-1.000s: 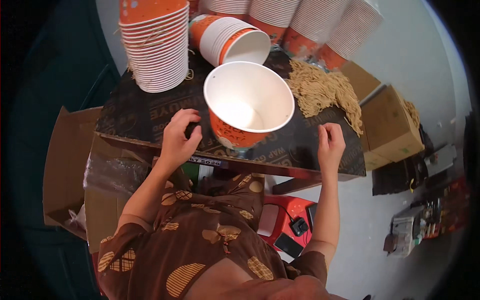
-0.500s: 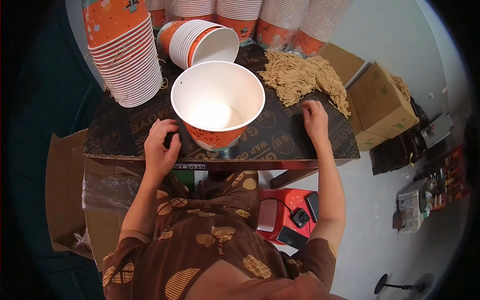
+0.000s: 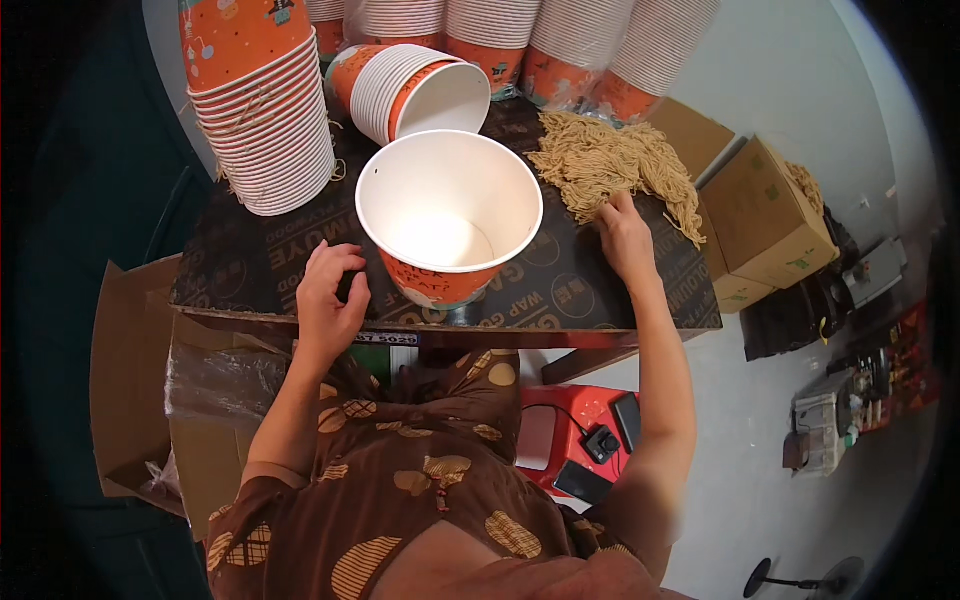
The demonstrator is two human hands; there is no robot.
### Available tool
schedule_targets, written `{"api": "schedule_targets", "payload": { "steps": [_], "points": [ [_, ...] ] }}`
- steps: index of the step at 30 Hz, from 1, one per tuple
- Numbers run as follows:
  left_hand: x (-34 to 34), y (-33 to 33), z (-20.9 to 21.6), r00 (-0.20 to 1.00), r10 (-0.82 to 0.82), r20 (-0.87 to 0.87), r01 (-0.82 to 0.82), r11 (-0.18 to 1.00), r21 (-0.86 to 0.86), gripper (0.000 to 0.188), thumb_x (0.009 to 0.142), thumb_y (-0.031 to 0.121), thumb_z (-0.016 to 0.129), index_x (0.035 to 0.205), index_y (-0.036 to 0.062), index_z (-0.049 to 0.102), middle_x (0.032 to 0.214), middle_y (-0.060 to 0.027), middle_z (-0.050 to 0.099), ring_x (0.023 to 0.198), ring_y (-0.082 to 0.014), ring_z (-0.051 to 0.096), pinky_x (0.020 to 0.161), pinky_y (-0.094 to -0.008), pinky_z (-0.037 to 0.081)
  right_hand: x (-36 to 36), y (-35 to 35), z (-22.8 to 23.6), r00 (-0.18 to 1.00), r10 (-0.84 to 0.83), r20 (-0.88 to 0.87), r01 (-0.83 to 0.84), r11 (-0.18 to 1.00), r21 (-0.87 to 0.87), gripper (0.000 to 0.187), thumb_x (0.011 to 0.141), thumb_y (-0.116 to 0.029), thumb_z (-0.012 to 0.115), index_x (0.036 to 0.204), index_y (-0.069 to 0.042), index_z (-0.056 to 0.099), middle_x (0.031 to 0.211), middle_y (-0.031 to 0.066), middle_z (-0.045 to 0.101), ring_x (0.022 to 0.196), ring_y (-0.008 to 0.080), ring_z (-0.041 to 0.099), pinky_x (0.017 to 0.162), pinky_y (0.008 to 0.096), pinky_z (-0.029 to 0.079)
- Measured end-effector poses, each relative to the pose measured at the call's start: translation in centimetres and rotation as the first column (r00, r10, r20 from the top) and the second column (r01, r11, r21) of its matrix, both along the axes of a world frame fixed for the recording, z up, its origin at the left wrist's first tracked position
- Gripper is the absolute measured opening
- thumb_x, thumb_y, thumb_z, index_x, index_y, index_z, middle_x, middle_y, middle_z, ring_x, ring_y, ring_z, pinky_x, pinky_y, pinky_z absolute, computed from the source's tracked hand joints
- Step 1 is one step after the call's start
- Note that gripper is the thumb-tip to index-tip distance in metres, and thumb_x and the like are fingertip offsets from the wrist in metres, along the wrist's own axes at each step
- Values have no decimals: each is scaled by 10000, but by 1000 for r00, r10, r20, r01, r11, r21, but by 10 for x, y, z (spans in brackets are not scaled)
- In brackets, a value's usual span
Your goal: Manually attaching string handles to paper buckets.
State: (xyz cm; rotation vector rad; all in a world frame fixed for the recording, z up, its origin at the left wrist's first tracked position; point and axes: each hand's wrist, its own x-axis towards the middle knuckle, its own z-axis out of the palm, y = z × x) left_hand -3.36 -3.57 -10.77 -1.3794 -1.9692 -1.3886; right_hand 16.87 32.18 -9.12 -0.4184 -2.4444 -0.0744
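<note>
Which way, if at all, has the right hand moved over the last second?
Yes: against the black tabletop, the right hand has moved farther from the front edge, up to the near side of the tan string pile.

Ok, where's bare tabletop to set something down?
Bare tabletop shows between the open bucket and right hand, and left of the left hand, in front of the tall bucket stack. The back is crowded: lying stack, wrapped stacks, tan stringy pile.

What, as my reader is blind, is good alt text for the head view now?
A person's right hand at the near edge of tan string on a dark table; left hand beside an upright, empty orange bucket, stacked buckets beyond.
</note>
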Motion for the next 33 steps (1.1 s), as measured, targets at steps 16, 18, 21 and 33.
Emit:
{"api": "schedule_targets", "payload": {
  "steps": [16,18,21,33],
  "points": [
    [39,-7,32,995,-23,-96,57,931,360,359,738,-159,522,1076,-47,572,1109,-192,578,961,-272,590,757,-285,504,32,-200,26,880,403,-253,-463,600,-653,46,823,2,624,857,13,595,735,125,588,636,256,607,570,314,474],
    [57,-6,53,974,-26,-227,93,953,290,376,728,-149,539,1085,-37,580,1143,-205,580,1001,-294,597,781,-314,516,34,-206,24,880,377,-290,-468,575,-671,39,825,7,621,860,15,606,732,119,599,620,226,610,553,299,466],
    [72,11,80,959,-180,-218,217,964,157,441,692,-116,608,1113,11,589,1137,-164,609,885,-293,650,727,-322,534,33,-209,25,908,212,-360,-413,587,-696,23,839,4,629,849,24,637,695,84,618,576,118,570,531,245,437],
    [45,28,81,983,-154,-98,166,979,118,255,686,-49,736,884,17,589,838,-93,601,660,-163,617,569,-265,485,27,-207,27,772,-4,-636,-507,599,-619,72,851,34,645,921,37,656,718,-27,594,596,10,499,527,162,386]
  ]
}}
